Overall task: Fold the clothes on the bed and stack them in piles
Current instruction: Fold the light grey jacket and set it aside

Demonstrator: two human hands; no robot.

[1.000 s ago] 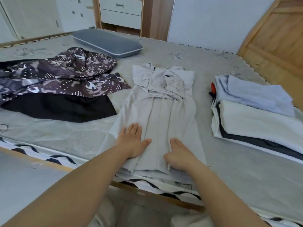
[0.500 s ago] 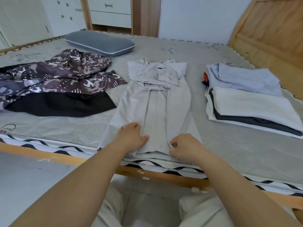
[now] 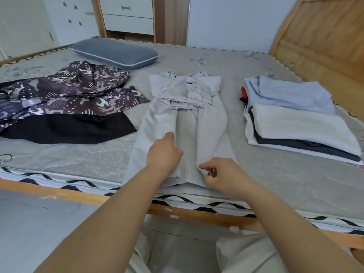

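A light grey garment lies lengthwise in the middle of the bed, its sides folded inward into a long strip, collar at the far end. My left hand grips the left folded flap near the hem, fingers curled into the cloth. My right hand pinches the right flap's edge near the hem between thumb and fingertips. A pile of folded clothes sits to the right: pale blue on top at the back, white and dark layers below.
A patterned purple-and-white garment and a black garment lie unfolded at the left. A grey pillow rests at the far side. The wooden bed frame runs along the near edge; a wooden headboard stands at the right.
Both hands went from lying flat on the grey garment to curling onto its folded flaps near the hem. The view has shifted back from the bed.
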